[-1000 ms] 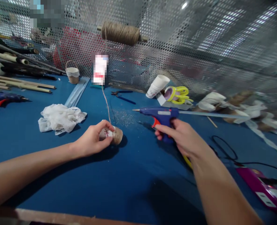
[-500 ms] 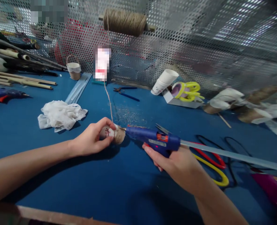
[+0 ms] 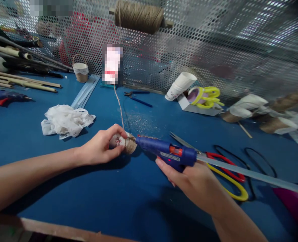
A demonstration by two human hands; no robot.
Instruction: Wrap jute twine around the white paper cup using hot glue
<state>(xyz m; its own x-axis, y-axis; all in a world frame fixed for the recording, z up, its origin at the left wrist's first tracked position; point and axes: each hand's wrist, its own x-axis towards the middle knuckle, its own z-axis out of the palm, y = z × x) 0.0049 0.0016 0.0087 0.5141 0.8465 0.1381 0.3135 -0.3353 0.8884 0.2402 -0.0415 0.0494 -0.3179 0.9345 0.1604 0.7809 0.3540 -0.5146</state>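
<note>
My left hand (image 3: 108, 144) grips a small paper cup (image 3: 131, 145) lying on its side, its lower part wrapped in brown twine. A strand of twine (image 3: 119, 106) runs from the cup up toward the spool (image 3: 140, 16) on the mesh wall. In my right hand (image 3: 189, 176) is a blue hot glue gun (image 3: 161, 148), its nozzle at the wrapped part of the cup. A long clear glue stick (image 3: 250, 171) sticks out of the gun's back end. Whether the nozzle touches the cup is hard to tell.
Scissors (image 3: 239, 193) with red and yellow handles lie beneath my right wrist. Blue-handled pliers (image 3: 139, 97), stacked paper cups (image 3: 180, 85) and a small basket (image 3: 80, 72) stand or lie farther back. Crumpled white cloth (image 3: 67, 121), glue sticks (image 3: 85, 90) and another glue gun (image 3: 7, 99) are at left.
The whole view has shifted slightly. My hands keep their hold on the cup and the glue gun, and the nozzle stays at the twine-wrapped part.
</note>
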